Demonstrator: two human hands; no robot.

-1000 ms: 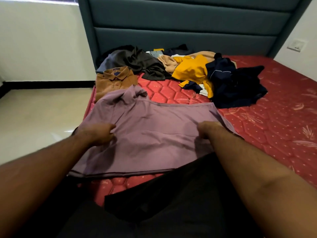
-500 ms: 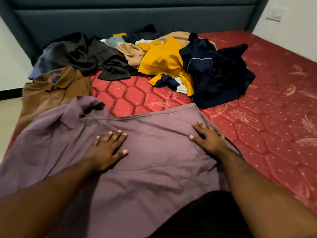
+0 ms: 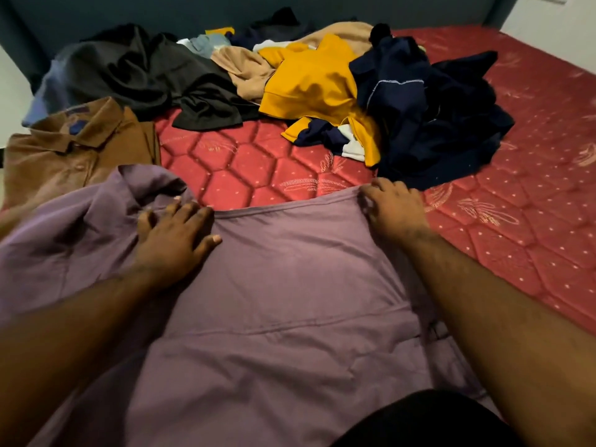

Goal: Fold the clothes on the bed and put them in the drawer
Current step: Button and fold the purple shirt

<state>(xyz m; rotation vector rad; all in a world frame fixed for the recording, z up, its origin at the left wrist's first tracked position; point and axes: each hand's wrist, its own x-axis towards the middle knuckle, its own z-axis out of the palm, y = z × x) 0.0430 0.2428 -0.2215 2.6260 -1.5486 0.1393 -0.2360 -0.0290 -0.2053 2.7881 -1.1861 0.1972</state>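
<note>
Under your fingers lies one purple shirt [image 3: 283, 304], spread flat on the near part of the red mattress [image 3: 522, 201], collar end toward your left side. Your left hand [image 3: 174, 240] rests palm down on it just by the collar, fingers straight and spread, gripping nothing. Your right hand [image 3: 392, 211] sits at the shirt's far right corner, fingers curled over the hem edge and pinching the cloth. Two hands, two bare forearms in view.

Just past your left fingertips: one brown polo shirt [image 3: 67, 156], folded, collar up, touching the purple shirt's edge. Beyond your right fingertips: one navy garment heap [image 3: 432, 124], near the pinched corner. Farther off, between both hands' lines: one yellow top [image 3: 309, 88], one beige garment [image 3: 245, 69], one black-grey garment [image 3: 145, 72]. More pieces behind them, count unclear. One dark padded headboard [image 3: 161, 11] at the back.
</note>
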